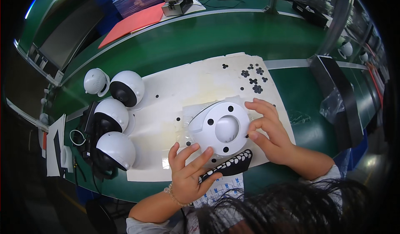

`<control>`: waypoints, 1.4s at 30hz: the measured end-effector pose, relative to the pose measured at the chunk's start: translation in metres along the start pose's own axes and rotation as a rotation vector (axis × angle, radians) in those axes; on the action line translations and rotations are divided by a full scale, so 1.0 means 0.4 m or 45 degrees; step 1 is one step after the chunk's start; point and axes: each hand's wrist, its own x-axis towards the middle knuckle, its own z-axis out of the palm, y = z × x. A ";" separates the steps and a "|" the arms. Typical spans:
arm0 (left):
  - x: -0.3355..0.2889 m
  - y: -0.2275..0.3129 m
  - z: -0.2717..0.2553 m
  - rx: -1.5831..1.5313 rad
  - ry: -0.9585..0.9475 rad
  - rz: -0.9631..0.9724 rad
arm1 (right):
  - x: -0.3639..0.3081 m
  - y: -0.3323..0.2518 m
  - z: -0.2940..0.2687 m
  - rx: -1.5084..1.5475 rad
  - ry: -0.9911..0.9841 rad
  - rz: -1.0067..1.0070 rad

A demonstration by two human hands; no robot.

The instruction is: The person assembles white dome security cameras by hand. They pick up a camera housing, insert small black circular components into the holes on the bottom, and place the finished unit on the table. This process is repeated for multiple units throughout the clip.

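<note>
A white plastic ring-shaped base [204, 139] lies on a clear plastic bag, with a round opening in its middle and several black round pads on its face. My right hand [271, 136] is at the base's right edge, pinching a small black round pad [246, 136] between thumb and finger. My left hand [189, 175] has its fingers spread, the index fingertip at the lower left rim of the base. Its thumb lies over a black strip [233, 166] with rows of white round spots, below the base. Under that strip is a white printed backing sheet [225, 188].
White dome cameras [118, 146] with black fronts stand at the left beside black cables. Several black pads [257, 89] lie in clusters on the pale paper mat [166, 81]. A long black box [337, 96] is at the right, a red sheet [133, 24] at the back.
</note>
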 end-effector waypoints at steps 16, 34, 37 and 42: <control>-0.001 0.006 0.000 0.015 -0.006 -0.020 | 0.002 -0.005 0.014 0.107 0.018 0.041; -0.001 0.006 0.001 0.065 -0.009 -0.009 | -0.022 0.039 0.028 0.476 0.434 0.080; 0.002 0.004 0.001 0.047 -0.004 0.001 | -0.002 0.006 0.029 1.265 -0.033 0.828; 0.005 0.007 -0.018 -0.007 -0.041 0.044 | 0.043 0.034 0.019 1.251 -0.010 0.729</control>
